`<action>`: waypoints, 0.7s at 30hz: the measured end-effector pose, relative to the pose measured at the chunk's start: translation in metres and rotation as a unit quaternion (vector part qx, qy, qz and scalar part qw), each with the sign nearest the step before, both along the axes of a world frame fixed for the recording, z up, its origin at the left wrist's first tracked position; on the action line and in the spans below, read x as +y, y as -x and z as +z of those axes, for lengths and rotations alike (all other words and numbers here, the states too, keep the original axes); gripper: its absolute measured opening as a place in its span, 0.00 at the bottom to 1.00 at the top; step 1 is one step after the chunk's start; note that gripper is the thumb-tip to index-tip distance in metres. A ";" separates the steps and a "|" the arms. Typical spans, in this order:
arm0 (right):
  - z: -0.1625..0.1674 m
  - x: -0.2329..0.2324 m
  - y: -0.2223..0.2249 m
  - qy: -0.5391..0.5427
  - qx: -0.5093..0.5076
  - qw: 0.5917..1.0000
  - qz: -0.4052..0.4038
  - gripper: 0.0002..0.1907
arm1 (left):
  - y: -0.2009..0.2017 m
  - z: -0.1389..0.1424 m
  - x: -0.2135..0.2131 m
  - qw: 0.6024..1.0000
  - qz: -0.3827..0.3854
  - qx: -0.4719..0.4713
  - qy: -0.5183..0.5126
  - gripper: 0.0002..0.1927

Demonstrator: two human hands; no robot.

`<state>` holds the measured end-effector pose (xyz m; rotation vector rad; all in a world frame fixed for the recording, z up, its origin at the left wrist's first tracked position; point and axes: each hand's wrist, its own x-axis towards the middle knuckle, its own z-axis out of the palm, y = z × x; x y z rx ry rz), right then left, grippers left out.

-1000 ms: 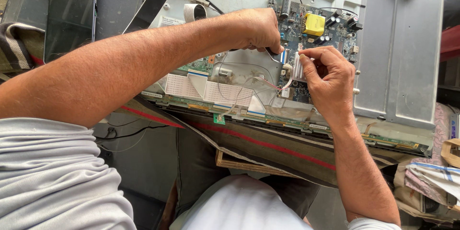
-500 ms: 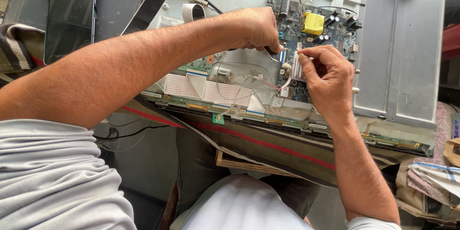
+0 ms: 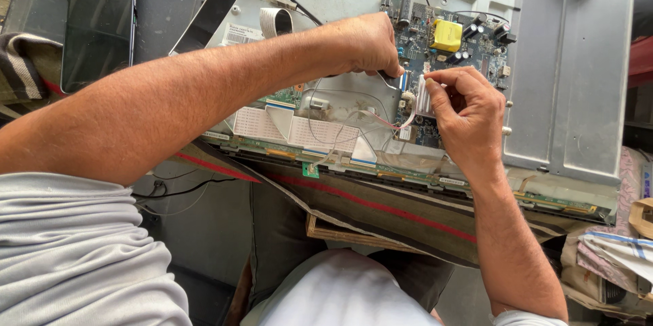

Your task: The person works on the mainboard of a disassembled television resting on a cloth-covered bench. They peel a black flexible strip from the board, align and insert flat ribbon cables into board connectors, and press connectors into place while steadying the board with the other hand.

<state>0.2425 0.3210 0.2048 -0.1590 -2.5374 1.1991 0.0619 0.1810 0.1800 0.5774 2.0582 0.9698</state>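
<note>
A grey metal back panel point(image 3: 578, 74) of a flat screen lies in front of me with a dark circuit board point(image 3: 469, 33) mounted near its top, carrying a yellow block point(image 3: 447, 35). My left hand point(image 3: 364, 44) is closed, its fingertips pinching a small blue-edged connector point(image 3: 403, 80) at the board's lower left. My right hand point(image 3: 466, 118) pinches a white flat ribbon cable point(image 3: 422, 95) right beside it. Thin red and white wires point(image 3: 381, 121) loop below both hands over a metal shield plate point(image 3: 340, 98).
A dark phone point(image 3: 98, 27) lies on the upper left. A black strap point(image 3: 221, 3) crosses the panel. White flat cables point(image 3: 286, 129) and a narrow green strip board point(image 3: 408, 173) run along the panel's lower edge. Folded cloth and paper point(image 3: 612, 251) sit at the right.
Both hands stay at the same spot on the board; only slight finger shifts at the ribbon cable.
</note>
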 end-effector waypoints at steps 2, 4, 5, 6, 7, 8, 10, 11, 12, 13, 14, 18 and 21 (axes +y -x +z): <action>0.001 -0.001 0.002 -0.010 0.003 1.000 0.001 0.04 | 0.001 -0.001 -0.001 1.000 -0.004 0.008 -0.006 0.09; 0.001 -0.002 0.005 -0.020 0.008 1.000 0.008 0.04 | 0.002 -0.002 -0.002 1.000 -0.011 0.019 -0.004 0.10; 0.002 -0.003 0.006 -0.024 0.008 1.000 0.007 0.04 | 0.002 -0.003 -0.002 1.000 -0.011 0.022 -0.009 0.10; 0.002 -0.004 0.008 -0.028 0.008 1.000 0.007 0.05 | 0.003 -0.004 -0.003 1.000 -0.011 0.025 -0.014 0.10; 0.002 -0.005 0.009 -0.032 0.006 0.999 0.006 0.05 | 0.003 -0.004 -0.003 0.999 -0.011 0.027 -0.018 0.11; 0.002 -0.006 0.010 -0.037 0.004 0.999 0.004 0.05 | 0.004 -0.005 -0.004 0.999 -0.014 0.025 -0.026 0.11; 0.001 -0.009 0.014 -0.045 -0.001 0.999 0.001 0.05 | 0.008 -0.004 -0.006 0.999 -0.018 0.021 -0.042 0.11; 0.001 -0.010 0.017 -0.044 -0.004 0.999 0.000 0.05 | 0.010 -0.003 -0.008 0.999 -0.022 0.026 -0.037 0.10; 0.001 -0.012 0.019 -0.042 -0.006 0.999 -0.002 0.05 | 0.012 -0.001 -0.009 0.999 -0.026 0.030 -0.032 0.10; 0.000 -0.014 0.021 -0.039 -0.009 0.999 -0.004 0.05 | 0.014 0.001 -0.011 0.999 -0.031 0.034 -0.027 0.09; 0.000 -0.015 0.024 -0.045 -0.010 0.999 -0.004 0.05 | 0.016 0.003 -0.013 0.999 -0.038 0.026 -0.022 0.09; -0.001 -0.020 0.032 -0.059 -0.018 0.998 -0.005 0.05 | 0.022 0.010 -0.022 0.998 -0.059 0.003 -0.021 0.09; -0.001 -0.024 0.037 -0.059 -0.025 0.998 -0.007 0.05 | 0.026 0.013 -0.027 0.997 -0.070 -0.010 -0.029 0.10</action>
